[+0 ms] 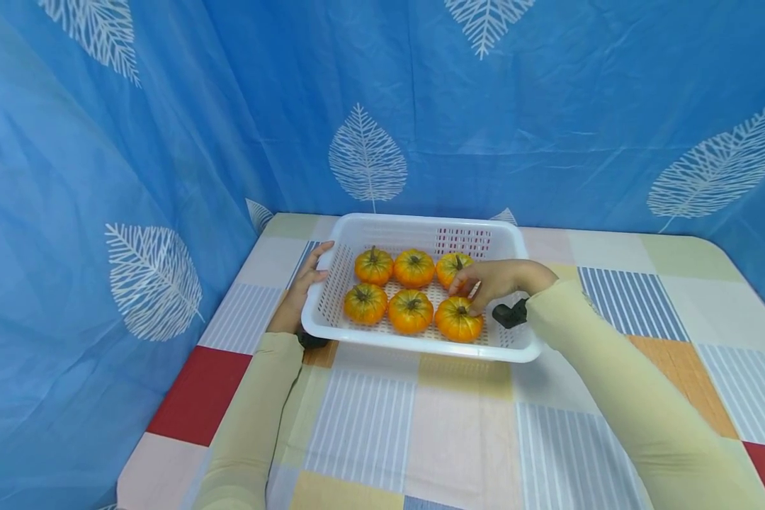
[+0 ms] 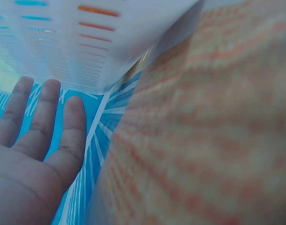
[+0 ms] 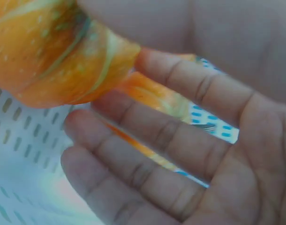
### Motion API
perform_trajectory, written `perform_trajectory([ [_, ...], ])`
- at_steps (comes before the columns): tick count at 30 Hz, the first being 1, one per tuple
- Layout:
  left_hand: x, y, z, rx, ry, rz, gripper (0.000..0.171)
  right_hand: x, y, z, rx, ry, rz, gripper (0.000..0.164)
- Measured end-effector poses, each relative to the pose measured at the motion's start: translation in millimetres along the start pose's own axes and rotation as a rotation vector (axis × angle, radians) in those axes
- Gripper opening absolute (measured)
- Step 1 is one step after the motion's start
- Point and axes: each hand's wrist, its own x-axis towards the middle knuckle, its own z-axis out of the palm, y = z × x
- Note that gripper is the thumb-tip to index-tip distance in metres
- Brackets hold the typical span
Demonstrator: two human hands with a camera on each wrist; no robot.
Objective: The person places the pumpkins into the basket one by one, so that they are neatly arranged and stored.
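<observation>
Small orange pumpkins with green stems sit in a white plastic basket (image 1: 414, 345), in a back row and a front row of three each. My right hand (image 1: 499, 280) reaches over the basket's right side and pinches the front right pumpkin (image 1: 457, 324) between thumb and fingers. Seen from the right wrist, the index fingertip touches that pumpkin (image 3: 49, 61), and the other fingers stretch beside it. The back right pumpkin (image 1: 449, 267) lies just behind this hand. My left hand (image 1: 301, 289) rests against the basket's left rim, its fingers (image 2: 40, 117) extended along the outer wall.
A checked, patchwork-patterned cloth (image 1: 370, 425) covers the table under the basket. Blue curtain (image 1: 242, 127) with white leaf prints hangs behind the table and along its left side. The basket stands near the table's back edge.
</observation>
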Motion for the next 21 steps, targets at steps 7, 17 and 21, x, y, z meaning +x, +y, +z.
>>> perform_trajectory([
  [7,-1.7,-1.8,-4.5,-0.010,-0.008,0.021,0.068,-18,-13,3,-0.097,0.146,-0.064,0.048],
  [17,-1.8,-2.8,-8.0,-0.027,-0.003,0.049,0.063,-53,-7,11,-0.030,0.547,-0.244,0.044],
  [21,-1.9,3.2,-9.0,-0.004,-0.009,0.035,0.070,-66,5,17,0.038,0.720,-0.243,0.046],
])
